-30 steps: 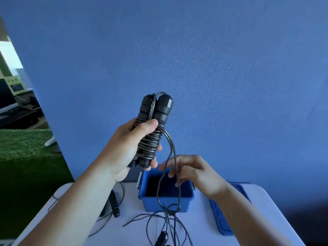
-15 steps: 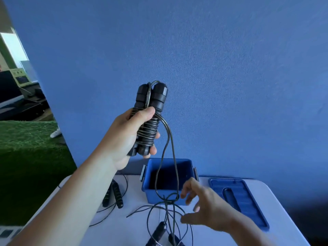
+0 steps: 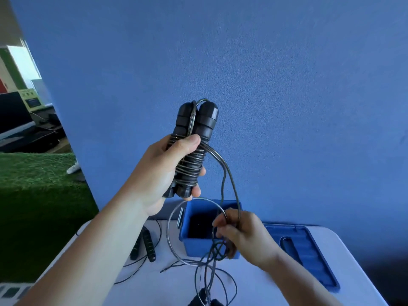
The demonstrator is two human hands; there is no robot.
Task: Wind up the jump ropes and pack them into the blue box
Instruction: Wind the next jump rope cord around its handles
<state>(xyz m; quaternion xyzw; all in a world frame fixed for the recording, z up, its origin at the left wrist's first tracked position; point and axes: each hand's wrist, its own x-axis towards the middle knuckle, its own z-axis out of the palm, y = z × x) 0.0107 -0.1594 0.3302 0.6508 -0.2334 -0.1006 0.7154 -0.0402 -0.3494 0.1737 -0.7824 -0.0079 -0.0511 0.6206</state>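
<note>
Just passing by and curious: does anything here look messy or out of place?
Only the loose black cords, sprawled in a tangle on the white table in front of the open blue plastic box, not yet wound. The right hand pinches strands of them. Nothing looks damaged or spilled.

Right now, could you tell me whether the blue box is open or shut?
Open: the blue box has no lid on, its dark inside shows, and the lid lies on the table beside it.
</note>
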